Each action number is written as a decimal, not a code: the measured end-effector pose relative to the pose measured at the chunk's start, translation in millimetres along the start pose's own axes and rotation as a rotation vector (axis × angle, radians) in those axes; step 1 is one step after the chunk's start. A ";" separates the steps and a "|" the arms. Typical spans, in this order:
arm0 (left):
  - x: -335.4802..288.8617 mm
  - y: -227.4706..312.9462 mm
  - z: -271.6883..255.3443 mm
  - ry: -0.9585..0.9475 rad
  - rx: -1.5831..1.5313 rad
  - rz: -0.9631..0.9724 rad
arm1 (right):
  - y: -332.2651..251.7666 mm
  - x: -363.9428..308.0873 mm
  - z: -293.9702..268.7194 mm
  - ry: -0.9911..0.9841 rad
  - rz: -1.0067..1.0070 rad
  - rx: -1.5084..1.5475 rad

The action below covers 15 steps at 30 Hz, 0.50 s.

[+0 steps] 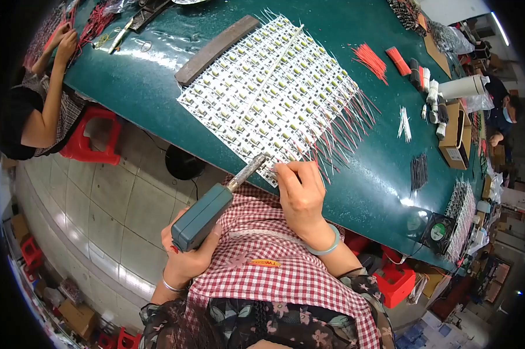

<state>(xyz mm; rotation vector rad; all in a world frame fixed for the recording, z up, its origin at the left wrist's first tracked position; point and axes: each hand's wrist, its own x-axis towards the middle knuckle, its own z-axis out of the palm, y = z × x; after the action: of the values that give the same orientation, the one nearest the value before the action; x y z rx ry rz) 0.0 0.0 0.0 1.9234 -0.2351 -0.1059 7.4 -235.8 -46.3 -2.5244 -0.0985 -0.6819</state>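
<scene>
the one wide fisheye view looks down and forward from the wearer's head, close above the left hand, right hand and green worktop.

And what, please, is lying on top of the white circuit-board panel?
A thin pale strip lies across the panel; a dark bar sits along its far-left edge. What they cover is hidden.

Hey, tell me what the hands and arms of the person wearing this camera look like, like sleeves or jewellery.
Both hands are ungloved. Near the left hand, a thin silver-toned bangle circles the wrist. Beyond the right hand sits a thicker, pale green bangle. The dark sleeves have a floral print and stop short of the wrists.
</scene>
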 end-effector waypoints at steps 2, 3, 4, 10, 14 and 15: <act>-0.2 -1.3 1.1 0.039 -0.027 -0.020 | -1.6 3.9 -5.0 0.041 -0.033 0.065; -1.0 -1.6 0.0 0.038 -0.028 -0.022 | -4.8 6.2 -10.9 0.039 -0.033 0.064; -1.6 -2.3 -2.0 0.040 0.000 -0.007 | -8.9 8.5 -17.8 0.048 -0.029 0.093; -5.3 -0.7 -3.9 0.056 0.000 -0.068 | -14.1 1.0 -18.4 -0.050 0.066 0.147; -6.1 0.7 -5.9 0.043 0.010 -0.074 | -15.4 -2.3 -11.0 -0.088 0.101 0.147; -6.6 0.3 -6.3 0.044 0.010 -0.074 | -13.8 -4.5 -10.5 -0.111 0.068 0.128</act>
<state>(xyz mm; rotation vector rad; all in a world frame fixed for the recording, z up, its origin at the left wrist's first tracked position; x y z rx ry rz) -5.3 7.1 2.3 1.9426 -0.1349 -0.1120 -4.0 -228.9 -34.3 -2.4300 -0.0925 -0.4926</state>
